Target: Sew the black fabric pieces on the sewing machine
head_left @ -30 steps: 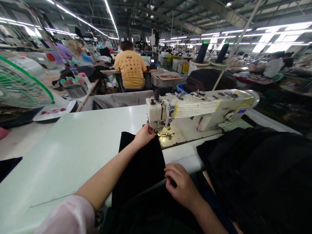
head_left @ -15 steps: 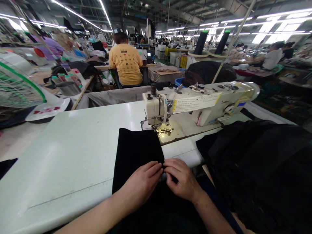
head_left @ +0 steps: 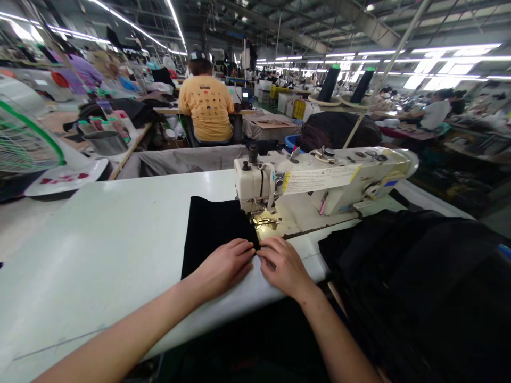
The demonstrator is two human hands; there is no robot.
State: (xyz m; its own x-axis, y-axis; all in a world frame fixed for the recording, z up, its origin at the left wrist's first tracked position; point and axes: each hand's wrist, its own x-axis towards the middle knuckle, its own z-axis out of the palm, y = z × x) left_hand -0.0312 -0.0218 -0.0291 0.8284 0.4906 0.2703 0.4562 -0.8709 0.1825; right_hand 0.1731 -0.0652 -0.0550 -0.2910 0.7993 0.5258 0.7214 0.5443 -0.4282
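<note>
A piece of black fabric [head_left: 211,229] lies flat on the pale table, its right edge running under the presser foot of the sewing machine [head_left: 255,183]. My left hand [head_left: 229,263] rests over the fabric's near right corner, fingers bent together and gripping the edge. Close beside it, my right hand [head_left: 283,266] pinches that same edge between thumb and fingers. The fingertips of both hands nearly meet just in front of the needle area, which is lit by a small lamp. Some of the fabric is hidden beneath my left hand.
A large heap of black cloth [head_left: 419,287] covers the table's right side. At the left stand a fan [head_left: 32,133] and a metal bowl [head_left: 104,142]. Behind the machine are thread cones [head_left: 329,84] and a seated person in a yellow shirt [head_left: 205,109].
Both hands have moved forward with the black fabric, towards the machine. More of its right edge has passed the needle area. The view has shifted slightly.
</note>
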